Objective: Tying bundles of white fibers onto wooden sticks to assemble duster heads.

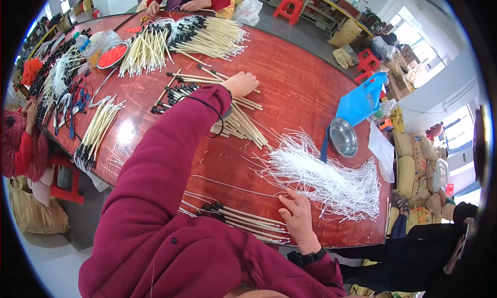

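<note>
My left hand reaches across the table to the far end of a loose pile of cream sticks with black ends. Its fingers curl down over the sticks, and what lies under them is hidden. Nearer to me, my right hand hovers by the table's front edge, fingers apart. A single white string runs along the tabletop up to its fingertips. Just beyond that hand spreads a thick bundle of white strings. A row of black-ended sticks lies to its left, close to my body.
A blue plastic container and a metal bowl stand at the right. More stick bundles and a dish of red pieces lie at the far left. Other people sit across the red table and at its left; someone in black stands right.
</note>
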A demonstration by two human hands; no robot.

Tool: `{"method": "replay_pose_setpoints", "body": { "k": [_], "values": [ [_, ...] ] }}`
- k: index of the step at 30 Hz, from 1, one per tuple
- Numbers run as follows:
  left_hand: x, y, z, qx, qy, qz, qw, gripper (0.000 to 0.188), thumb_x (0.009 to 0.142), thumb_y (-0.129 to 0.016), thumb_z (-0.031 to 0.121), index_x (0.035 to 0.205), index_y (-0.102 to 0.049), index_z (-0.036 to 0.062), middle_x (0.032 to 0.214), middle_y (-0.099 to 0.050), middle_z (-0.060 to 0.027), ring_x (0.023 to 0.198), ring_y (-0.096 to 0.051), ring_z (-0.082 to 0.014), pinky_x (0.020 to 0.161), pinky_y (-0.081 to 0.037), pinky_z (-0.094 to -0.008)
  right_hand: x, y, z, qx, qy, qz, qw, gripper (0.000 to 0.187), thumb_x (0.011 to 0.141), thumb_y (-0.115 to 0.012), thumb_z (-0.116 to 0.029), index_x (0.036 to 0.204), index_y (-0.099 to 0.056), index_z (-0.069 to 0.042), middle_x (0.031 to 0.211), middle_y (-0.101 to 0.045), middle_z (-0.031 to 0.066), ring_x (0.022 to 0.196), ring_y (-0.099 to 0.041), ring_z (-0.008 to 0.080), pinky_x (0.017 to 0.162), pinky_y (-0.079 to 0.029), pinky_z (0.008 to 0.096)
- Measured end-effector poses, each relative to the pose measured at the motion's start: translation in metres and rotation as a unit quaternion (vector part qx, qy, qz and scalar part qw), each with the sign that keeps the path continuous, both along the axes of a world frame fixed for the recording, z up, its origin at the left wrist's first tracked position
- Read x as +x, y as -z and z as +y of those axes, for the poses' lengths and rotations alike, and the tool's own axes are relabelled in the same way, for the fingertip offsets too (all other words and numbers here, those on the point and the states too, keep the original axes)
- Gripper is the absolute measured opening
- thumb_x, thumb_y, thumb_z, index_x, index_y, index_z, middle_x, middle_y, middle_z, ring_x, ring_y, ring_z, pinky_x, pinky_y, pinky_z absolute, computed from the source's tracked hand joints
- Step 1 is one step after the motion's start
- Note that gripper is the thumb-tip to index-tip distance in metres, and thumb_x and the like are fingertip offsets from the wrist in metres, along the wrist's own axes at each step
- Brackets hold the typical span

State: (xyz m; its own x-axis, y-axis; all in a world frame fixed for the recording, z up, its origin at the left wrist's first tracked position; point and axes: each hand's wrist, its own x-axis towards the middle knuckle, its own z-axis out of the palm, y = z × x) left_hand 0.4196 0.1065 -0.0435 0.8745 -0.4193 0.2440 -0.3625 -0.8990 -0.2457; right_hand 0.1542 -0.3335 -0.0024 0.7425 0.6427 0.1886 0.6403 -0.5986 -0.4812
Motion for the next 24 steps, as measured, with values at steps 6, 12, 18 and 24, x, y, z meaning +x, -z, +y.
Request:
{"method": "replay_pose_setpoints", "body": {
  "k": [6,12,18,24],
  "values": [
    [0.001,0.002,-0.008,-0.015,-0.016,-0.002,1.0,0.018,0.097,-0.055,0.017,0.105,-0.065,0.0055,0.108,-0.068,-0.0105,0.107,-0.067,-0.0289,0.089,-0.056,-0.0428,-0.001,0.0,-0.001,0.006,-0.001,-0.002,1.0,0.037,0.094,-0.071,-0.034,0.118,-0.077,-0.007,0.136,-0.064,0.0145,0.102,-0.059,0.0302,0.096,-0.046,0.043],
    [-0.001,-0.007,-0.022,-0.058,0.031,-0.059,0.996,0.017,0.097,-0.055,0.016,0.104,-0.063,0.0033,0.104,-0.066,-0.0137,0.101,-0.068,-0.0314,0.084,-0.057,-0.0441,0.003,0.005,-0.001,0.012,-0.004,0.012,1.0,0.037,0.09,-0.074,-0.033,0.118,-0.077,-0.008,0.136,-0.064,0.0141,0.111,-0.06,0.0346,0.1,-0.046,0.0444],
    [-0.072,-0.076,-0.058,-0.18,0.047,-0.035,0.982,0.016,0.093,-0.057,0.009,0.108,-0.06,0.0028,0.11,-0.061,-0.0156,0.095,-0.066,-0.035,0.081,-0.056,-0.043,-0.003,0.008,-0.006,0.003,0.004,0.044,0.999,0.036,0.096,-0.068,-0.033,0.117,-0.076,-0.005,0.136,-0.064,0.0173,0.123,-0.059,0.0377,0.105,-0.045,0.045],
    [-0.276,-0.078,-0.017,-0.369,0.021,0.046,0.928,0.012,0.096,-0.061,0.011,0.104,-0.061,0.0018,0.101,-0.062,-0.0173,0.092,-0.064,-0.0415,0.081,-0.053,-0.0482,0.001,0.008,0.002,0.003,-0.018,-0.011,1.0,0.045,0.101,-0.062,-0.042,0.123,-0.073,-0.004,0.137,-0.064,0.0175,0.122,-0.059,0.0361,0.106,-0.045,0.045]
  ]
}}
